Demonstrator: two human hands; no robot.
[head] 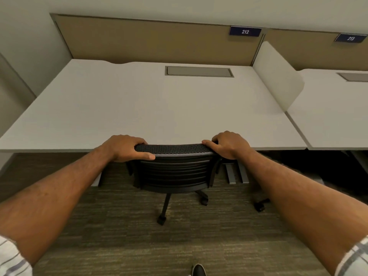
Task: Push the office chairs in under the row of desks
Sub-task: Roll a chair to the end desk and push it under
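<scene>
Left hand [124, 147] grips chair [173, 168] backrest top | right hand [229, 145] grips opposite corner | desk [139, 108] edge just beyond fingers | seat underneath

Chair [173, 173] seat hidden u/ desk [139, 108]

striped grey-brown carpet floor [119, 236], bearing a black office chair [173, 172] on casters, grey worktop legs [237, 174], one dark shoe [198, 270].
</scene>
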